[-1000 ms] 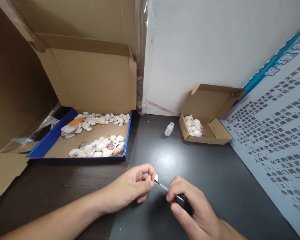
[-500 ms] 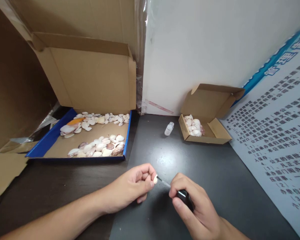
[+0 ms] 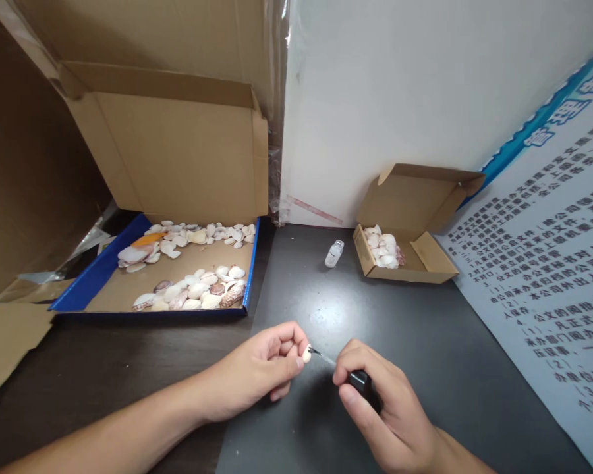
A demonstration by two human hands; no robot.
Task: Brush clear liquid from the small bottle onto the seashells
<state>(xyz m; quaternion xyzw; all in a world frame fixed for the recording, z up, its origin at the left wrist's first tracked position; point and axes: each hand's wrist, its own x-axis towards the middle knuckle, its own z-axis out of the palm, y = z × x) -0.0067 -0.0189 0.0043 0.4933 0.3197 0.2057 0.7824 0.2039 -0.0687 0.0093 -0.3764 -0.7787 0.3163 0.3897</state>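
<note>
My left hand [image 3: 271, 362] pinches a small whitish seashell [image 3: 307, 353] between thumb and fingers over the dark table. Closed around the black handle of a small brush [image 3: 360, 380], my right hand [image 3: 380, 401] points its thin stem to the left. The dark brush tip meets the shell's edge. Beyond the hands, a small open glass bottle [image 3: 334, 253] with whitish contents stands on the table.
At the left lies a blue-edged cardboard box [image 3: 148, 289], lid raised, with several shells [image 3: 197, 288] in two groups. A smaller open cardboard box [image 3: 410, 273] at the back right holds more shells [image 3: 386, 249]. A printed sheet [image 3: 538, 296] borders the right side.
The brush tip has shifted very slightly against the shell, and the right hand moved a touch with it. Both grips are the same.
</note>
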